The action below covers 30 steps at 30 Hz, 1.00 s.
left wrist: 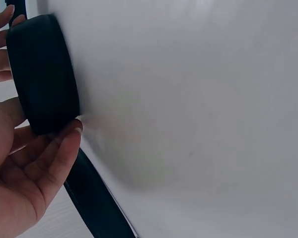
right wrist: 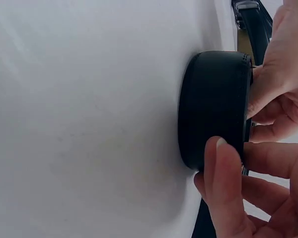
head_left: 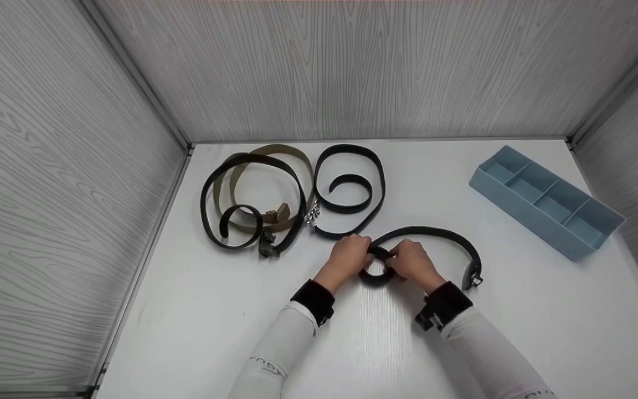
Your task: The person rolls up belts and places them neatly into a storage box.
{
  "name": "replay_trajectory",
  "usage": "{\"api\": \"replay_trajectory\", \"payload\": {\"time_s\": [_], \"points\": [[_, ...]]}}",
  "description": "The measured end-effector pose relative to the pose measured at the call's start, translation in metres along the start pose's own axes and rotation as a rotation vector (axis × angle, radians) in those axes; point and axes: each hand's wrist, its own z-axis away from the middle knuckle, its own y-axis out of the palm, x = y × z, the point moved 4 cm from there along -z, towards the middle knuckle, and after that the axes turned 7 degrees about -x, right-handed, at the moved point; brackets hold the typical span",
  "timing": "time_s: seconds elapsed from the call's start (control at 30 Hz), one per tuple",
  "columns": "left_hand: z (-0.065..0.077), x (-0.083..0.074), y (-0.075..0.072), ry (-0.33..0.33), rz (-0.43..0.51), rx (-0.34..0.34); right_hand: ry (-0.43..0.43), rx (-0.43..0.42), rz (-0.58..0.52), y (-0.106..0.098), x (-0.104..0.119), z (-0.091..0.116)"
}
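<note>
A black belt [head_left: 441,231] lies on the white table, one end rolled into a small standing coil [head_left: 375,280] between both hands. My left hand [head_left: 349,256] pinches the coil's left side, its thumb and fingers at the strap edge in the left wrist view. On the opposite side my right hand [head_left: 414,261] grips the coil, a fingertip [right wrist: 222,153] pressed on its outer face. From the coil the loose strap curves away to the right, ending at a dark metal buckle [head_left: 473,277]. Some fingertips are hidden inside or behind the roll.
Behind the hands lies another black belt [head_left: 381,177] with a silver buckle [head_left: 312,213]. To its left, a black belt [head_left: 204,205] overlaps a tan belt [head_left: 277,148]. A blue-grey four-part tray [head_left: 529,213] stands at the right. Grey panels [head_left: 374,72] enclose the table.
</note>
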Motion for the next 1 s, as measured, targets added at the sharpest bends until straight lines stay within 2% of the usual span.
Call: {"api": "replay_trajectory", "payload": {"time_s": [0.17, 0.37, 0.43, 0.53, 0.6, 0.7, 0.93, 1.0], "points": [[-0.003, -0.001, -0.001, 0.027, -0.061, 0.009, -0.046, -0.003, 0.071, 0.0, 0.002, -0.001], [-0.001, -0.003, 0.001, -0.02, -0.099, -0.003, -0.101, -0.076, 0.125, 0.001, -0.002, 0.005], [0.0, -0.004, 0.001, -0.044, -0.115, -0.008, -0.075, -0.078, 0.117, 0.0, -0.004, 0.008], [0.001, -0.006, -0.001, -0.068, -0.131, -0.015, -0.019, -0.036, 0.064, 0.001, -0.004, 0.012], [0.0, -0.009, -0.002, -0.063, -0.133, -0.017, 0.012, 0.0, 0.023, 0.003, -0.003, 0.013], [-0.001, -0.011, -0.003, -0.043, -0.125, -0.007, 0.011, 0.034, 0.011, 0.005, -0.001, 0.011], [-0.005, -0.012, -0.004, -0.027, -0.127, 0.002, -0.249, -0.074, 0.201, 0.003, 0.003, 0.005], [-0.006, -0.012, -0.004, -0.033, -0.14, 0.003, -0.271, -0.065, 0.212, 0.001, 0.0, 0.006]]}}
